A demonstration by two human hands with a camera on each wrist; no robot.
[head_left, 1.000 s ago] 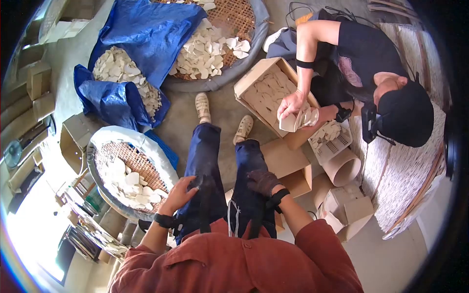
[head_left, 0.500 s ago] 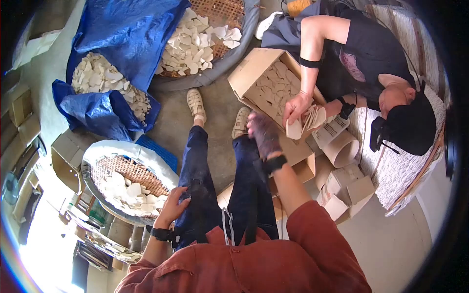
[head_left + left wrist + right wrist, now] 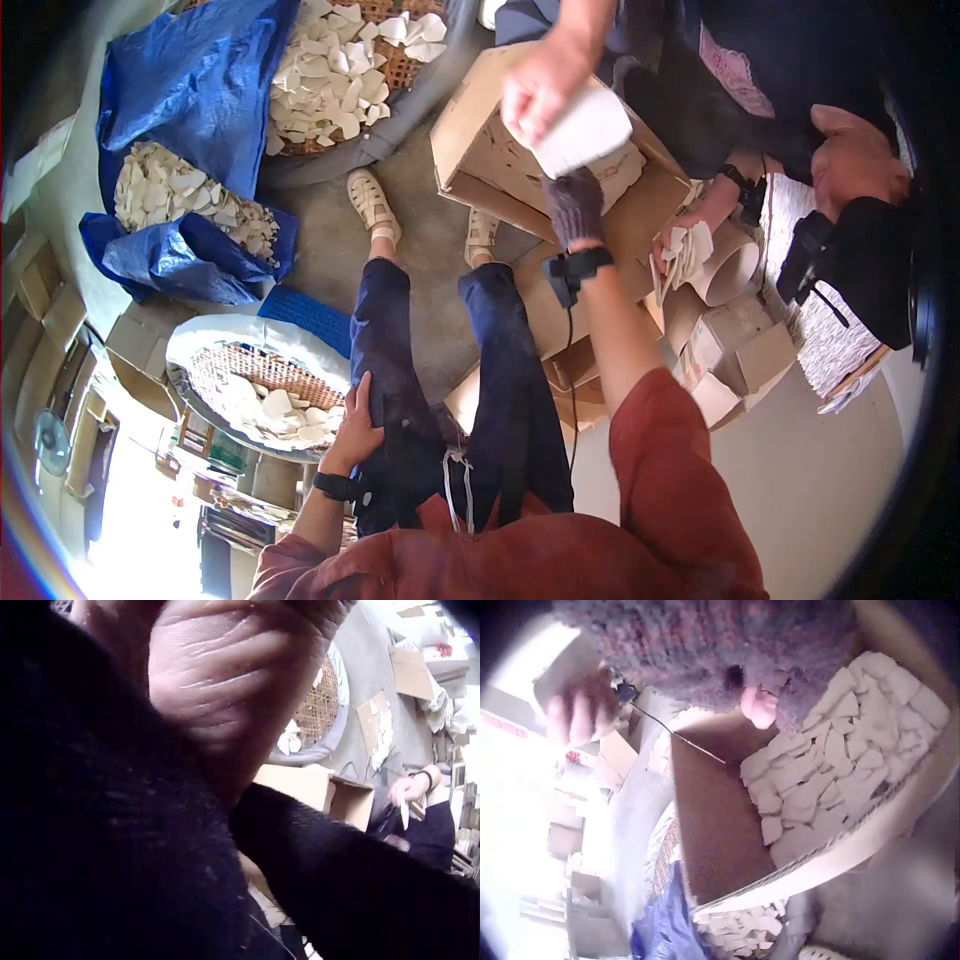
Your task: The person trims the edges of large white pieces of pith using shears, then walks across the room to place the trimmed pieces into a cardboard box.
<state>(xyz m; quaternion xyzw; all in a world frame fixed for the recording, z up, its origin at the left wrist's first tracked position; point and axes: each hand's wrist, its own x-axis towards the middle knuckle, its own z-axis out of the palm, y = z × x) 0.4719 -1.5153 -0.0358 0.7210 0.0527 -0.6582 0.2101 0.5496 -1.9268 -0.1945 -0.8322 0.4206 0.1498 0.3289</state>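
My bare left hand [image 3: 355, 432] rests on my left thigh, fingers relaxed; its palm fills the top of the left wrist view. My right hand [image 3: 576, 205], in a dark knitted glove, reaches over a cardboard box [image 3: 470, 185] holding flat pale pieces [image 3: 832, 765]. A fingertip pokes through the glove [image 3: 705, 660]. Another person's hand [image 3: 545, 90] grips a broad off-white flat piece [image 3: 585, 132], whose lower edge meets my gloved fingertips. I cannot tell whether my right fingers pinch it. That person's other hand [image 3: 690, 225] holds several thin pale pieces [image 3: 686, 255].
At the left stands a lined woven basket [image 3: 200, 345] of pale pieces. Beyond it lies a blue tarp [image 3: 190, 75] with a pile of fragments [image 3: 180, 190]. A larger round basket [image 3: 400, 70] is at the top. Empty cardboard boxes [image 3: 735, 350] sit right of my legs.
My right hand has left my thigh and stretched forward over the box. The other person's hand has come forward with a flat piece to meet it. My left hand stays on my thigh.
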